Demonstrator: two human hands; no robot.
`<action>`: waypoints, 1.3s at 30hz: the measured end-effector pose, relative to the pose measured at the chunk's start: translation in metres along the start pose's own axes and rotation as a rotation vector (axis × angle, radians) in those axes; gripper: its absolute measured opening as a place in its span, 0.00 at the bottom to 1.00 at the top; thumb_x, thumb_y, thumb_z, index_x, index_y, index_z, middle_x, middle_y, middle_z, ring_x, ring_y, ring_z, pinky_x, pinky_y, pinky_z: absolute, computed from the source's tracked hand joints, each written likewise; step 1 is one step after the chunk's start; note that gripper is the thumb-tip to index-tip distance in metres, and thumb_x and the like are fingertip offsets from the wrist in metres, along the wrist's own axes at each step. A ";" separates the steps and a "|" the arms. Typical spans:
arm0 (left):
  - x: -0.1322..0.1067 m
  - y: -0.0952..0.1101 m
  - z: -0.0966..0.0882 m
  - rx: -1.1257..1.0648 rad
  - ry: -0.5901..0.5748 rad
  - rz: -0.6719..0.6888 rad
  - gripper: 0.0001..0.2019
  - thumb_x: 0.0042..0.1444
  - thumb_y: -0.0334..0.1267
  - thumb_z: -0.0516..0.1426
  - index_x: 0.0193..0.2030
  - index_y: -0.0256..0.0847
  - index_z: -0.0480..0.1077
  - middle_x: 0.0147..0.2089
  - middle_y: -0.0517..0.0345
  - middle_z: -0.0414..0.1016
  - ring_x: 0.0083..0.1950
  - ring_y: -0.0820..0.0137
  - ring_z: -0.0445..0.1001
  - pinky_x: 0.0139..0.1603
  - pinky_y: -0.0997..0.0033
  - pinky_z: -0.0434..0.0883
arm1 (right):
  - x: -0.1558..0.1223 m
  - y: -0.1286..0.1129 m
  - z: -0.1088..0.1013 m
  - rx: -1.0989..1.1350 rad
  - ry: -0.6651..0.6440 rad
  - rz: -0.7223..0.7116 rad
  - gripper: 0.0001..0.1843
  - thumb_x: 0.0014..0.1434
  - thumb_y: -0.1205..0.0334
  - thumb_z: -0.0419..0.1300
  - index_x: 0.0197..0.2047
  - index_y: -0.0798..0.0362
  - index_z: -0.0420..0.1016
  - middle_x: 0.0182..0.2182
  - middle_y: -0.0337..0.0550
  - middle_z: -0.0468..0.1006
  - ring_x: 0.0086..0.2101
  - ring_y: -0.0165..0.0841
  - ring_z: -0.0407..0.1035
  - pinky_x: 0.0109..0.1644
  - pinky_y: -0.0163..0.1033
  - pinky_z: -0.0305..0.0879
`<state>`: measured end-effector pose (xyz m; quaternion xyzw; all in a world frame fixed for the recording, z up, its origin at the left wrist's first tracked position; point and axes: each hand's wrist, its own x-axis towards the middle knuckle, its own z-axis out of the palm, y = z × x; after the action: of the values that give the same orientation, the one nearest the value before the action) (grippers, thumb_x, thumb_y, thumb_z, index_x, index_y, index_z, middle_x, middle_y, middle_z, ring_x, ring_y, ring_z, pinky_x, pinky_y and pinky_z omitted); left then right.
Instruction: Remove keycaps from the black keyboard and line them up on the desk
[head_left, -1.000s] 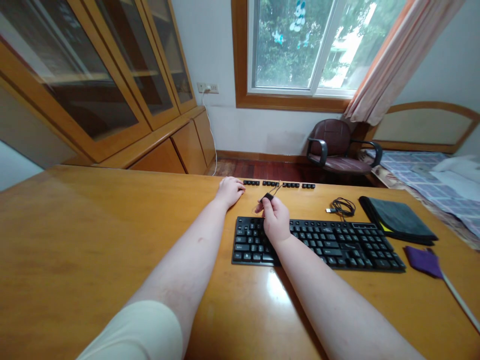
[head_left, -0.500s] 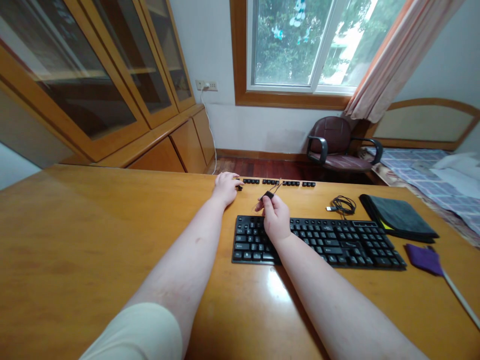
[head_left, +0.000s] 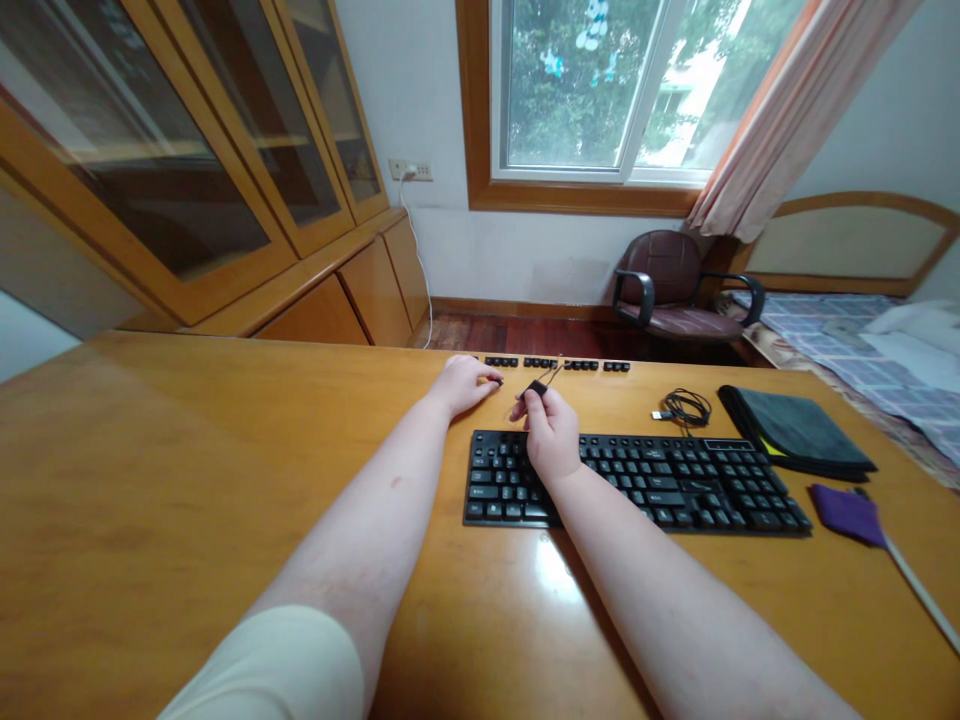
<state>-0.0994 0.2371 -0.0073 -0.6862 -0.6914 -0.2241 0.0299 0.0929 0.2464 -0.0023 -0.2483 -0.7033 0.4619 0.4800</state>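
My left hand (head_left: 459, 385) is near the far edge of the desk, thumb and fingers pinched on a small black keycap (head_left: 500, 381) of which only a bit shows. My right hand (head_left: 553, 432) is closed around the black handle of a keycap puller (head_left: 537, 387), its thin wires pointing up and away. Under the right hand and wrist lies a black keyboard (head_left: 660, 485), partly covered by them. Several loose black keycaps (head_left: 581, 366) stand in a row of small groups along the desk's far edge, just beyond both hands.
A coiled USB cable (head_left: 686, 408) lies behind the keyboard. To the right are a folded dark cloth (head_left: 802, 430) and a purple-headed brush or duster (head_left: 847, 515) with a pale handle. A chair (head_left: 667, 285) stands beyond the wooden desk (head_left: 187, 500).
My left hand has shifted right, toward the right hand, with its fingers now pinched on a dark keycap. The right hand and the keycap puller stay nearly in place.
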 end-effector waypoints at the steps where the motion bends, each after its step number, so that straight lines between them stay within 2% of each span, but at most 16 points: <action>1: 0.000 0.000 0.001 0.014 -0.019 0.001 0.11 0.53 0.43 0.55 0.38 0.48 0.77 0.35 0.58 0.79 0.40 0.65 0.71 0.47 0.62 0.62 | 0.000 0.000 0.000 0.000 0.000 -0.002 0.17 0.63 0.52 0.48 0.33 0.53 0.69 0.23 0.40 0.73 0.26 0.30 0.68 0.30 0.35 0.62; 5: 0.001 -0.002 0.001 0.077 -0.015 -0.013 0.09 0.52 0.42 0.55 0.35 0.48 0.78 0.34 0.56 0.79 0.40 0.63 0.71 0.46 0.60 0.62 | 0.000 -0.001 0.000 0.007 0.003 -0.001 0.16 0.63 0.52 0.48 0.33 0.53 0.70 0.23 0.40 0.73 0.26 0.30 0.68 0.29 0.35 0.62; 10: -0.001 -0.001 -0.001 0.110 0.058 -0.034 0.08 0.51 0.41 0.56 0.32 0.47 0.77 0.40 0.56 0.77 0.47 0.61 0.67 0.50 0.57 0.58 | 0.000 -0.001 0.001 0.022 0.007 0.008 0.17 0.62 0.51 0.48 0.33 0.54 0.70 0.23 0.40 0.73 0.26 0.30 0.68 0.29 0.34 0.62; 14: -0.003 0.001 -0.001 0.103 0.087 -0.033 0.08 0.50 0.40 0.57 0.36 0.47 0.76 0.44 0.56 0.75 0.50 0.60 0.64 0.53 0.55 0.57 | 0.000 0.000 0.002 0.018 0.007 0.018 0.17 0.62 0.50 0.48 0.33 0.54 0.70 0.23 0.40 0.73 0.26 0.30 0.69 0.29 0.34 0.62; 17: -0.002 0.002 0.000 0.100 0.061 -0.045 0.08 0.50 0.40 0.57 0.37 0.47 0.75 0.46 0.56 0.74 0.52 0.60 0.63 0.55 0.55 0.56 | 0.000 -0.001 0.001 0.021 0.009 0.021 0.17 0.62 0.50 0.48 0.33 0.54 0.70 0.23 0.40 0.73 0.26 0.30 0.69 0.29 0.34 0.62; 20: 0.000 0.002 0.001 0.101 0.047 -0.074 0.07 0.50 0.39 0.57 0.35 0.47 0.75 0.45 0.56 0.74 0.52 0.59 0.63 0.56 0.55 0.56 | 0.000 -0.001 0.001 0.015 0.009 0.024 0.17 0.62 0.50 0.48 0.33 0.54 0.70 0.23 0.40 0.73 0.26 0.30 0.69 0.29 0.34 0.62; 28: 0.002 -0.007 0.009 0.115 0.143 -0.159 0.07 0.49 0.37 0.57 0.34 0.46 0.75 0.45 0.55 0.73 0.52 0.60 0.63 0.55 0.56 0.59 | 0.000 -0.001 0.001 0.005 0.003 0.031 0.17 0.62 0.50 0.48 0.34 0.54 0.70 0.23 0.40 0.73 0.26 0.30 0.69 0.29 0.34 0.62; 39: 0.004 -0.018 0.014 0.095 0.160 -0.257 0.07 0.48 0.37 0.58 0.35 0.48 0.74 0.45 0.57 0.73 0.51 0.59 0.63 0.53 0.55 0.60 | -0.001 -0.001 0.001 -0.002 -0.003 0.027 0.17 0.62 0.50 0.48 0.34 0.53 0.70 0.23 0.40 0.73 0.27 0.31 0.69 0.29 0.34 0.63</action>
<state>-0.1127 0.2470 -0.0234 -0.5697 -0.7788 -0.2471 0.0887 0.0922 0.2452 -0.0020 -0.2574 -0.7011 0.4680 0.4725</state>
